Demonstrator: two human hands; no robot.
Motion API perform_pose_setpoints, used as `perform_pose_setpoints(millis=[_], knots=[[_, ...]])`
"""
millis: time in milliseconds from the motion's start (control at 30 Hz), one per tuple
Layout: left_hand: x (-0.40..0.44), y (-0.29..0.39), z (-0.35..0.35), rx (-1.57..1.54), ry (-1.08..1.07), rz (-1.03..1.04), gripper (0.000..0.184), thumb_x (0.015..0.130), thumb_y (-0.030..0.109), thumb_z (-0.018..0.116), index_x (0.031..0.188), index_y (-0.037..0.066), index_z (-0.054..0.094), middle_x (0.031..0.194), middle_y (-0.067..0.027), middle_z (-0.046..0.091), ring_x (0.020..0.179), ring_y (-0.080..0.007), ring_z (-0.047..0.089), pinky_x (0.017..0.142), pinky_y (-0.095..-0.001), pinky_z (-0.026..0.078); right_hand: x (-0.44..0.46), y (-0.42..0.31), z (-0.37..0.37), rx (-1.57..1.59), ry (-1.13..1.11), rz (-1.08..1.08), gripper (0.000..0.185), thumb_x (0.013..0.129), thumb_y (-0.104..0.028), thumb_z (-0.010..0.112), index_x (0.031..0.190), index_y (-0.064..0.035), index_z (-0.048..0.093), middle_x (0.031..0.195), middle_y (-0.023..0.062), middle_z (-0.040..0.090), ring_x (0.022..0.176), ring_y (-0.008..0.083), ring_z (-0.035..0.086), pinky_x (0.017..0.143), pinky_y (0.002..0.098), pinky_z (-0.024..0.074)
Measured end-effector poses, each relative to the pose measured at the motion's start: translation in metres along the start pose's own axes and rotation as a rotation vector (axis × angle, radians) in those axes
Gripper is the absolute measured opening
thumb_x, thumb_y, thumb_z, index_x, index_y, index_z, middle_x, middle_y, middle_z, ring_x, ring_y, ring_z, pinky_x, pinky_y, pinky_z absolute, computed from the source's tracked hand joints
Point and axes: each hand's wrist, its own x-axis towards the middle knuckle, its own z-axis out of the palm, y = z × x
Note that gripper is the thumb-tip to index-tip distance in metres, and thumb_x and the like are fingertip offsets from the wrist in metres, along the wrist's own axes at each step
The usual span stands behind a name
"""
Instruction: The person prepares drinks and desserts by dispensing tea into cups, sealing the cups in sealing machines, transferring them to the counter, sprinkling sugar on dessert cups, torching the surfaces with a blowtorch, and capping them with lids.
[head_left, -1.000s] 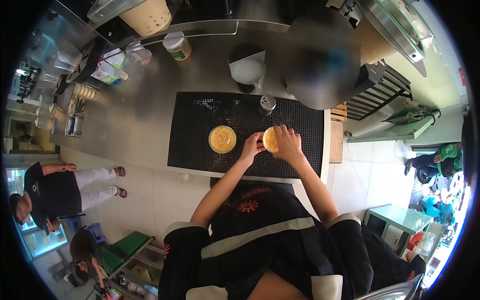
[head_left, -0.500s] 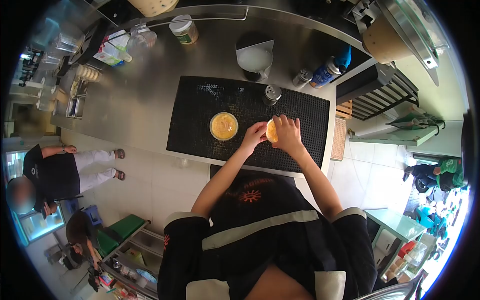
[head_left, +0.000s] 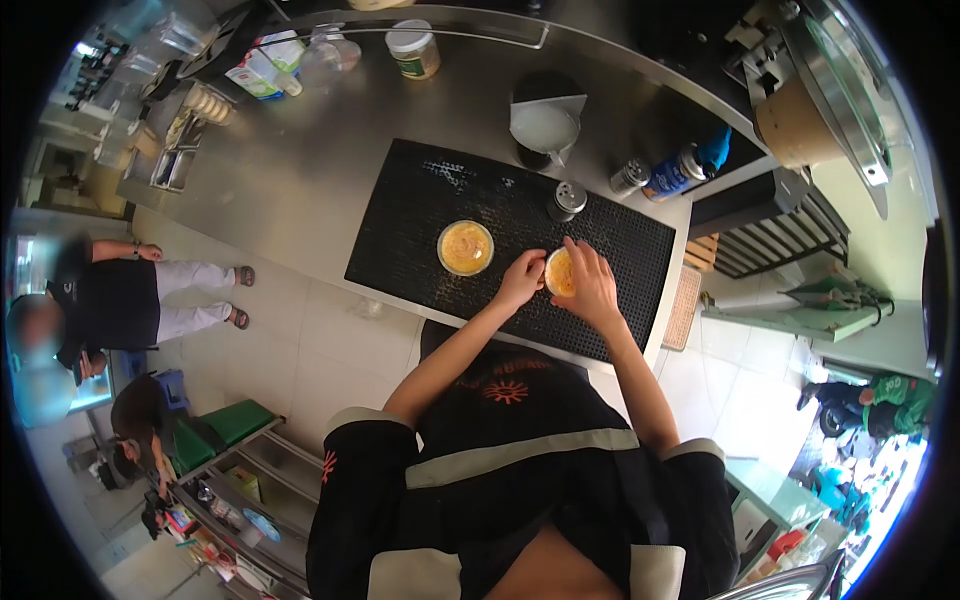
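Note:
A cup with a yellow-orange top point(head_left: 560, 272) stands on the black rubber mat point(head_left: 400, 220), held between my two hands. Fingers bent together, my left hand point(head_left: 522, 281) grips its left edge. My right hand point(head_left: 592, 290) reaches over from the right, its fingers across the rim and covering part of the top. To the left stands a second cup with a similar yellow top and a shiny clear surface point(head_left: 466, 248), untouched. Just behind my hands is a metal shaker with a perforated lid point(head_left: 567, 200).
Behind the mat stand a pitcher of whitish liquid point(head_left: 545, 130), another shaker point(head_left: 630, 177), a blue can point(head_left: 673, 174) and a white-lidded jar point(head_left: 413, 50). A large tan container point(head_left: 800, 125) is at the upper right. One person point(head_left: 110, 290) stands left; another bends over shelves point(head_left: 145, 420).
The view has turned slightly, so the counter appears shifted to the right. My right fingers have spread a little over the cup; both hands stay at it.

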Motion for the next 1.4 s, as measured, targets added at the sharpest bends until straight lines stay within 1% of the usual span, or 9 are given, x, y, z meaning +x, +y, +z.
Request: perform_pose_setpoints(millis=[200, 267, 367, 533, 667, 1000, 1067, 1200, 1400], knots=[[-0.079, 0.035, -0.054, 0.523, 0.268, 0.659, 0.02, 0.079, 0.0, 0.052, 0.099, 0.003, 0.055, 0.094, -0.0123, 0.054, 0.068, -0.0149, 0.056, 0.053, -0.0232, 0.046, -0.04, 0.025, 0.041, 0.185, 0.27, -0.011, 0.107, 0.043, -0.022, 0.082, 0.13, -0.0055, 0.022, 0.13, 0.0223, 0.028, 0.117, 0.0387, 0.033, 0.096, 0.043, 0.031], [-0.091, 0.032, -0.079, 0.877, 0.522, 0.834, 0.036, 0.07, 0.009, 0.062, 0.104, 0.006, 0.051, 0.105, -0.0129, 0.05, 0.094, -0.0276, 0.049, 0.078, -0.0357, 0.041, -0.038, 0.027, 0.057, 0.208, 0.401, 0.006, 0.109, 0.047, -0.02, 0.082, 0.131, -0.0029, 0.015, 0.13, 0.0226, 0.028, 0.116, 0.0398, 0.032, 0.097, 0.0435, 0.0293], [-0.081, 0.035, -0.091, 0.972, 0.627, 0.708, 0.074, 0.055, 0.023, 0.074, 0.119, 0.007, 0.039, 0.123, -0.0202, 0.033, 0.11, -0.0366, 0.037, 0.09, -0.0435, 0.033, -0.025, 0.022, 0.071, 0.311, 0.542, -0.029, 0.097, 0.05, -0.013, 0.079, 0.128, -0.0034, 0.023, 0.127, 0.0214, 0.032, 0.115, 0.038, 0.035, 0.096, 0.0432, 0.031], [-0.036, 0.02, -0.095, 0.734, 0.576, 0.887, 0.078, 0.053, 0.015, 0.078, 0.115, 0.002, 0.032, 0.124, -0.023, 0.031, 0.112, -0.0392, 0.037, 0.093, -0.0418, 0.034, -0.022, 0.011, 0.046, 0.398, 0.597, -0.048, 0.092, 0.047, -0.009, 0.077, 0.125, -0.0042, 0.03, 0.125, 0.0178, 0.036, 0.114, 0.0336, 0.038, 0.096, 0.0407, 0.0323], [-0.036, 0.032, -0.099, 0.637, 0.456, 0.984, 0.075, 0.052, 0.014, 0.078, 0.112, 0.003, 0.035, 0.123, -0.022, 0.036, 0.11, -0.0371, 0.041, 0.093, -0.0412, 0.035, -0.008, -0.022, -0.053, 0.698, 0.735, -0.246, 0.107, 0.05, -0.039, 0.081, 0.13, -0.0032, 0.019, 0.125, 0.0212, 0.035, 0.114, 0.0317, 0.039, 0.096, 0.0415, 0.0314], [-0.104, 0.374, -0.094, 0.387, 0.446, 1.624, 0.092, 0.058, 0.024, 0.077, 0.126, 0.003, 0.019, 0.129, -0.0229, 0.03, 0.116, -0.0307, 0.037, 0.096, -0.0401, 0.032, 0.046, -0.1, -0.363, 0.377, 1.211, -0.34, 0.092, 0.055, -0.024, 0.079, 0.128, -0.0028, 0.027, 0.12, 0.0177, 0.041, 0.102, 0.0261, 0.05, 0.087, 0.0372, 0.0433], [-0.111, 0.439, -0.092, 0.319, 0.437, 1.619, 0.087, 0.058, 0.01, 0.075, 0.127, 0.003, 0.023, 0.129, -0.021, 0.031, 0.118, -0.0262, 0.036, 0.097, -0.0359, 0.031, 0.068, -0.105, -0.384, 0.377, 1.226, -0.228, 0.088, 0.056, -0.022, 0.079, 0.127, -0.0034, 0.03, 0.115, 0.0175, 0.046, 0.098, 0.0247, 0.053, 0.084, 0.0341, 0.0446], [-0.091, 0.505, -0.093, 0.17, 0.498, 1.562, 0.074, 0.062, 0.027, 0.076, 0.12, 0.003, 0.036, 0.115, -0.0192, 0.046, 0.103, -0.0238, 0.049, 0.086, -0.0328, 0.04, 0.101, -0.072, -0.392, -0.043, 1.294, 0.077, 0.086, 0.057, -0.023, 0.079, 0.126, -0.0029, 0.031, 0.106, 0.0176, 0.054, 0.096, 0.021, 0.055, 0.077, 0.0295, 0.0461], [-0.063, 0.529, -0.103, 0.312, 0.742, 1.789, 0.068, 0.057, 0.022, 0.075, 0.113, 0.002, 0.041, 0.105, -0.0164, 0.043, 0.099, -0.0295, 0.044, 0.087, -0.0371, 0.036, 0.1, -0.076, -0.385, 0.339, 1.206, -0.045, 0.089, 0.061, -0.019, 0.077, 0.129, -0.0008, 0.023, 0.109, 0.0193, 0.052, 0.092, 0.023, 0.056, 0.077, 0.0296, 0.0463]])
